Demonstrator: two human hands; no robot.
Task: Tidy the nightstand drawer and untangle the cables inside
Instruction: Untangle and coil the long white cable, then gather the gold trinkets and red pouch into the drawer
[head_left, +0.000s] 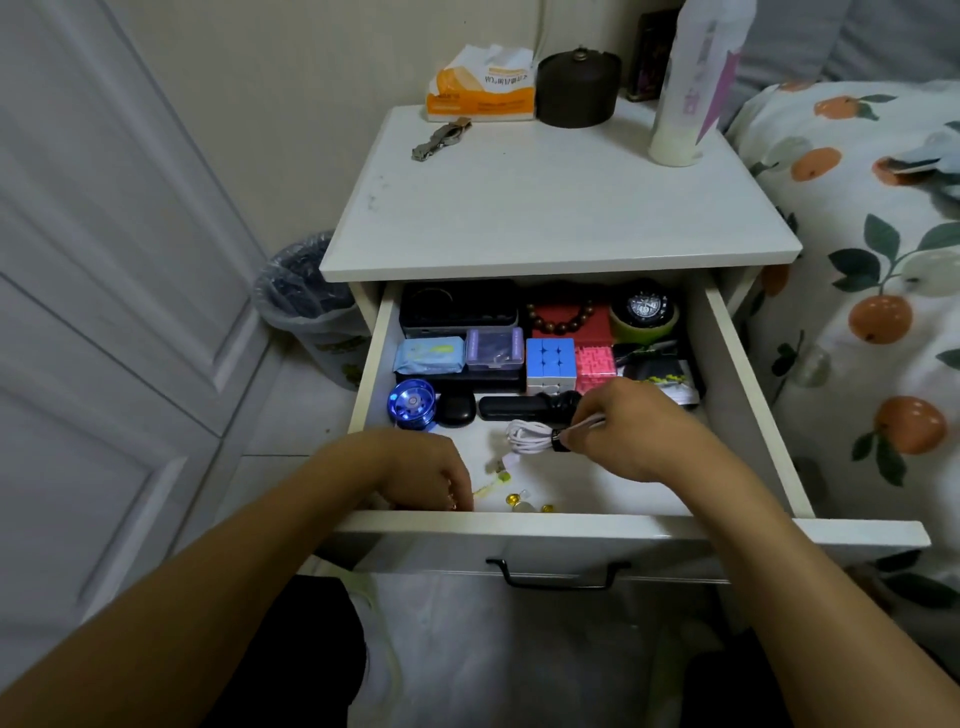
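Bedroom corner: a white wooden nightstand (561, 208) with its white drawer (748, 395) pulled fully open. On the bare front floor lies one coiled white cable (530, 435), bound by a black strap; the right hand (644, 431) pinches its free end. The left hand (426, 475), fingers curled, rests at the front edge beside three small amber beads (513, 500). One blue cube puzzle (550, 358) sits behind.

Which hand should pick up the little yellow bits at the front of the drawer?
The left hand, probably. It rests low at the drawer's front edge, right beside the small yellow bits. The right hand is busy: it pinches the bundled white cable farther back.
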